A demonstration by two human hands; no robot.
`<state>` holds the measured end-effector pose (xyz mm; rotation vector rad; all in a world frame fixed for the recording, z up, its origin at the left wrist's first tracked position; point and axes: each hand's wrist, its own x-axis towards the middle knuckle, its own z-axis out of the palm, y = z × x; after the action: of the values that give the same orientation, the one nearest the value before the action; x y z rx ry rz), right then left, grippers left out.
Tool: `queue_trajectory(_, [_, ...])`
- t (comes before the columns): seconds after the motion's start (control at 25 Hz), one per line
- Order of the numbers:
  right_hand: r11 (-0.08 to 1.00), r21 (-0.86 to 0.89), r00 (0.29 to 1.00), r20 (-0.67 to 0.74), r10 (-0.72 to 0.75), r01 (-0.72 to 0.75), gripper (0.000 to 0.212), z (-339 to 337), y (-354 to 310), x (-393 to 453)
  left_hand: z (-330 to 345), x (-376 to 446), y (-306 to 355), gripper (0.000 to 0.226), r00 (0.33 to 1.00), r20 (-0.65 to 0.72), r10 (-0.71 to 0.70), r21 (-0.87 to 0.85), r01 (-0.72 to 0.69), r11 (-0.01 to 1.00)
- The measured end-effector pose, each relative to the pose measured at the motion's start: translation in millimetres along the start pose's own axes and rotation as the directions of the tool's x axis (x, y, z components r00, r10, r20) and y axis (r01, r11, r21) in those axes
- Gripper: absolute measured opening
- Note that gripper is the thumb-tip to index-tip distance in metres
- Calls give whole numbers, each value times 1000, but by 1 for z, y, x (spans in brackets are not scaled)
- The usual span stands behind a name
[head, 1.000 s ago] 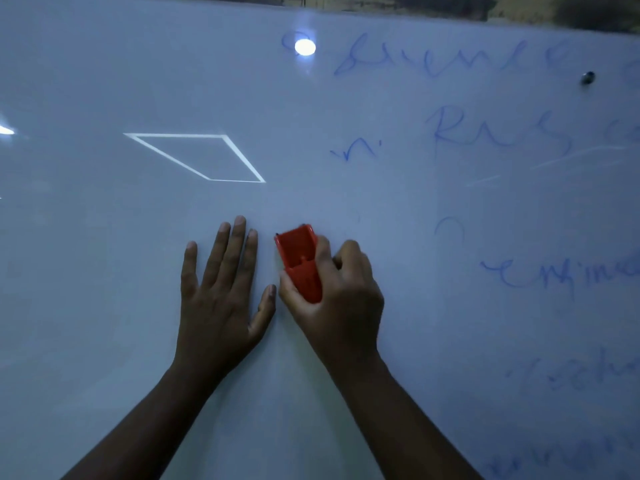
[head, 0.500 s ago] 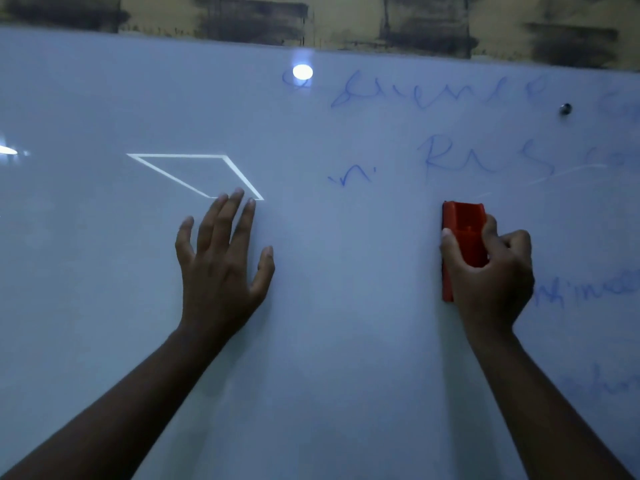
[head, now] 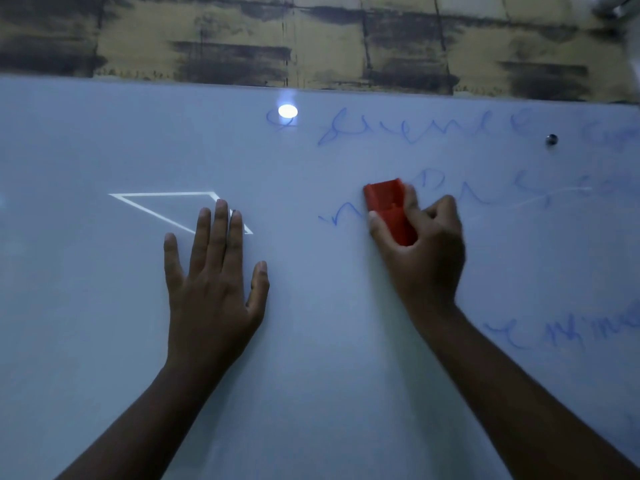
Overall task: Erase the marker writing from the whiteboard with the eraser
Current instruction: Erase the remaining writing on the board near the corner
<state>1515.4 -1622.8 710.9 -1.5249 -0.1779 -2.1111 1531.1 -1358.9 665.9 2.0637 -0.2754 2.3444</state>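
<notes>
The whiteboard (head: 104, 306) fills most of the view. Blue marker writing (head: 426, 131) runs along its top right, with more lines lower right (head: 561, 334) and a small squiggle (head: 334, 218) near the middle. My right hand (head: 426, 258) grips a red eraser (head: 389, 207) and presses it on the board, just right of that squiggle and over the second line of writing. My left hand (head: 211, 282) lies flat on the board with fingers straight, its fingertips over a bright reflected outline (head: 156, 202).
A stained yellowish wall (head: 311, 39) shows above the board's top edge. A round light reflection (head: 287, 111) sits near the top middle. A small dark magnet or screw (head: 551, 139) is on the board at upper right.
My right hand swept the eraser right across the board, then up and back left to the second line of writing. The left hand stayed pressed flat. The view tilted upward.
</notes>
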Motion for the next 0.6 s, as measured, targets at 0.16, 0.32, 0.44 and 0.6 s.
queue_trajectory(0.16, [968, 53, 964, 96, -249, 245, 66, 26, -70, -39, 1, 1, -2, 73, 1000, 31, 3, 9, -3, 1000])
queue_trajectory(0.32, [925, 33, 913, 153, -378, 377, 65, 32, -90, -37, 1, 1, -9, 76, 998, 58, 25, 5, -25, 1000])
queue_trajectory(0.44, [925, -19, 917, 141, -373, 379, 66, 24, -59, -13, -1, 1, -6, 73, 1000, 24, -9, -19, 9, 1000])
queue_trajectory(0.6, [983, -90, 985, 70, -156, 162, 66, 3, 7, 41, -2, 1, -1, 72, 1000, 5, -7, -15, 7, 1000])
